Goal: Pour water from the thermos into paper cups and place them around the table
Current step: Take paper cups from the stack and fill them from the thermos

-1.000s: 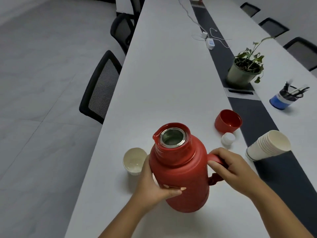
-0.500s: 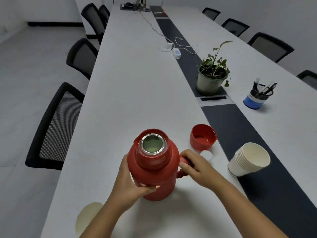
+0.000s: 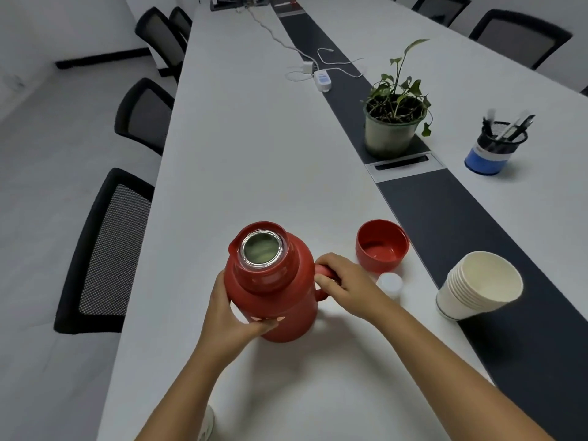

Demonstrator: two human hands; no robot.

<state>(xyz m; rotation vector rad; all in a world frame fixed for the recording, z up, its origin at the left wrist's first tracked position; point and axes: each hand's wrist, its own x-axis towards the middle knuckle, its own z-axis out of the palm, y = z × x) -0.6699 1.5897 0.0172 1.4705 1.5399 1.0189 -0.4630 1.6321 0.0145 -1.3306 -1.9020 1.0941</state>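
Red plastic thermos (image 3: 273, 297), rounded, steel-rimmed mouth uncapped, upright on smooth white surface (image 3: 248, 148); left hand (image 3: 234, 316) grips body, right hand (image 3: 345, 286) grips handle. Nested paper cups (image 3: 477, 286) right.

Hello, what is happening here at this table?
A person holds an open red thermos upright on the white table: left hand on its body, right hand on the handle. Its red lid and white stopper lie beside it, near a stack of paper cups.
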